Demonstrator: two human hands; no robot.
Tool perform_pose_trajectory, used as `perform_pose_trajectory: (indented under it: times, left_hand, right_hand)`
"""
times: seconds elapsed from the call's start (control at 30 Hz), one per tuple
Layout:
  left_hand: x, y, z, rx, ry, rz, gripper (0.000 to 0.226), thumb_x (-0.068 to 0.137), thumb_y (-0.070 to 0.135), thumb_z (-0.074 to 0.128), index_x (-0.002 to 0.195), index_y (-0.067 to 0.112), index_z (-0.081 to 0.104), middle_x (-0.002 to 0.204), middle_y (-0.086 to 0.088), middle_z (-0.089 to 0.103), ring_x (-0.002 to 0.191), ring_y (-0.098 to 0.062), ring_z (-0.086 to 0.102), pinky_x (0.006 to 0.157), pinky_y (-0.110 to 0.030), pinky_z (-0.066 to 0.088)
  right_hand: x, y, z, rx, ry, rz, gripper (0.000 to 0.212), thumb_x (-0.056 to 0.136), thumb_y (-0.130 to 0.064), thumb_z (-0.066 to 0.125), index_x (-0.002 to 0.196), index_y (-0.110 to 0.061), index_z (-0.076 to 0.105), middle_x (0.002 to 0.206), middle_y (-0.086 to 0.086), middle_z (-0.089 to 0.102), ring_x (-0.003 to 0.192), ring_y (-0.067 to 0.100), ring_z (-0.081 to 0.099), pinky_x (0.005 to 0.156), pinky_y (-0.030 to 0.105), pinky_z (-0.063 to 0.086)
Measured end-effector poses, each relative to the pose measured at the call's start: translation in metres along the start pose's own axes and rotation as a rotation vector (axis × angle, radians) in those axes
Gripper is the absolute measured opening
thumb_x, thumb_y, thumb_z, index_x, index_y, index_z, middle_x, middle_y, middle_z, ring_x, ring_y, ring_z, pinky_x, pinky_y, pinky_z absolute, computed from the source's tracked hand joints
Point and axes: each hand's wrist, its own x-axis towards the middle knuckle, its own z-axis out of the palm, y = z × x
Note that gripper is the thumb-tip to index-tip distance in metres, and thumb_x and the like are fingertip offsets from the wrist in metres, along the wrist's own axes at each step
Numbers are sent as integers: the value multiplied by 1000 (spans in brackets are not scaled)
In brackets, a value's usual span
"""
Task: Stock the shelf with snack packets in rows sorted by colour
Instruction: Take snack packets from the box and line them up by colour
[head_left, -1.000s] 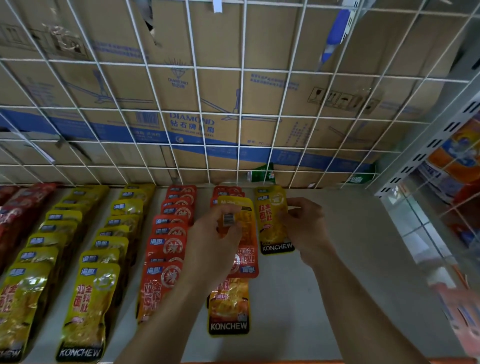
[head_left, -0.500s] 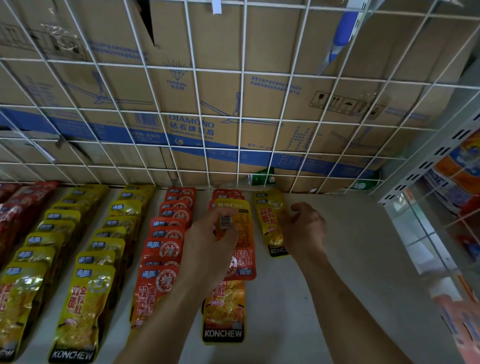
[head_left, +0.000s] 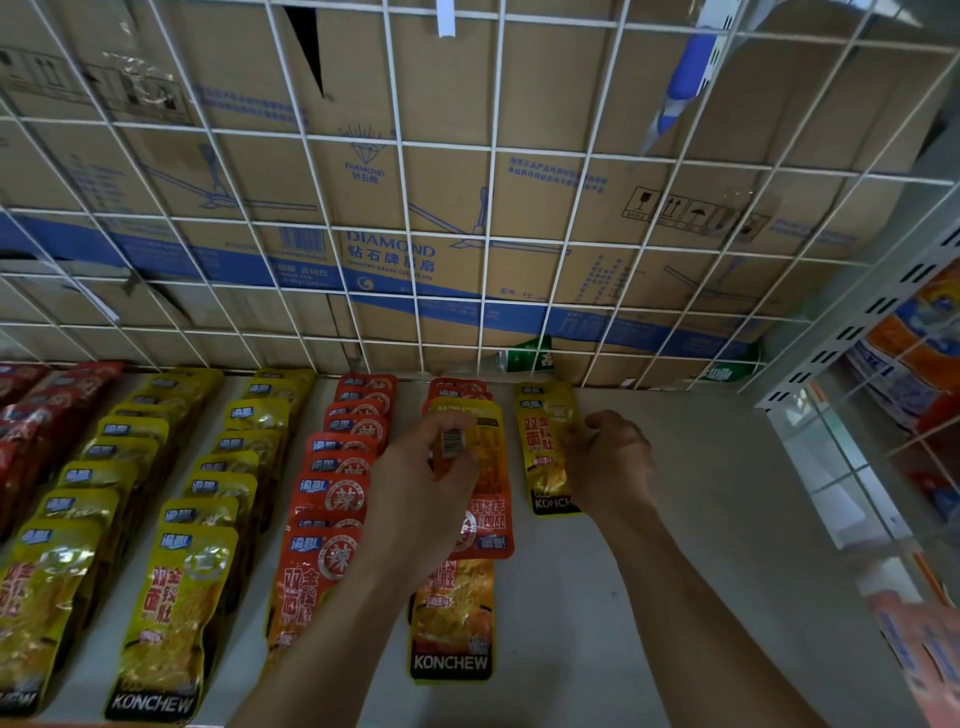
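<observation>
Flat on smooth pale shelf (head_left: 675, 571): glossy foil packets in overlapping rows, yellow rows (head_left: 208, 519) beside red row (head_left: 332, 499). Left hand (head_left: 421, 499) clamped on bunch of packets (head_left: 488, 467). Right hand (head_left: 618, 462), apart, curled at yellow packet (head_left: 543, 447) near shelf's back; gripping or touching, cannot tell.

The left hand (head_left: 421, 499) covers much of the packets (head_left: 488, 457) it holds. Far to its left, red packets (head_left: 18, 415) run off the edge; beyond the right hand (head_left: 613, 462), orange packs (head_left: 922, 647) blur.
</observation>
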Motion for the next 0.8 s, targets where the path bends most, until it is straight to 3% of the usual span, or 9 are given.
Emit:
perform_pose_trajectory:
  times: [0.07, 0.17, 0.27, 0.37, 0.47, 0.6, 0.73, 0.8]
  left_hand:
    - [0, 3, 1, -101, -26, -39, 32, 94, 11, 59, 105, 41, 58, 96, 9, 69, 76, -12, 69, 62, -33, 60]
    - [2, 2, 6, -213, -50, -77, 42, 92, 8, 62, 123, 35, 53, 102, 9, 71, 87, -8, 70, 71, -32, 60]
    - [6, 6, 13, -203, -100, -75, 56, 88, 9, 68, 134, 33, 46, 101, 11, 72, 91, -6, 69, 78, -34, 59]
    - [7, 18, 21, -172, -170, -84, 33, 88, 14, 69, 113, 34, 59, 95, 11, 73, 85, -4, 70, 74, -26, 58]
    - [10, 26, 27, -87, -214, -12, 13, 88, 19, 69, 94, 31, 67, 87, 8, 73, 80, -6, 69, 71, -24, 57]
    - [13, 26, 31, -56, -185, 63, 6, 88, 22, 68, 91, 25, 72, 82, 6, 73, 78, -3, 68, 70, -20, 53]
    - [15, 22, 33, 5, -167, 136, 15, 92, 25, 63, 90, 20, 77, 76, 6, 73, 75, -5, 67, 69, -26, 48]
    - [15, 24, 35, -12, -170, 103, 20, 95, 26, 58, 92, 17, 76, 79, 4, 73, 75, -2, 66, 67, -19, 47]
  right_hand:
    - [-4, 3, -3, 112, 38, -40, 32, 93, -23, 58, 122, -10, 59, 115, 10, 59, 101, 28, 59, 77, 29, 45]
    - [-12, 1, -13, 354, -2, -102, 14, 92, -20, 58, 103, -13, 66, 85, -2, 62, 73, 15, 59, 61, 25, 42]
    - [-21, -5, -26, 591, -279, -39, 28, 95, -27, 56, 78, -7, 66, 63, 3, 61, 48, 14, 48, 49, 28, 37]
    - [-27, -1, -37, 733, -512, -39, 38, 98, -28, 53, 75, 3, 60, 52, 6, 51, 40, 16, 36, 42, 25, 28]
    - [-26, 9, -44, 803, -527, 0, 36, 97, -24, 55, 67, -5, 54, 46, 4, 41, 39, 14, 30, 43, 26, 25]
    - [-25, 19, -50, 982, -440, -16, 29, 92, -25, 56, 72, -5, 61, 53, 10, 50, 34, 13, 37, 41, 25, 30]
    - [-23, 28, -57, 1122, -507, -40, 35, 86, -34, 53, 93, -4, 69, 78, 14, 71, 48, 16, 56, 45, 25, 41]
    - [-22, 31, -57, 1142, -550, -27, 41, 87, -39, 48, 98, -5, 69, 85, 14, 72, 55, 17, 59, 48, 25, 43]
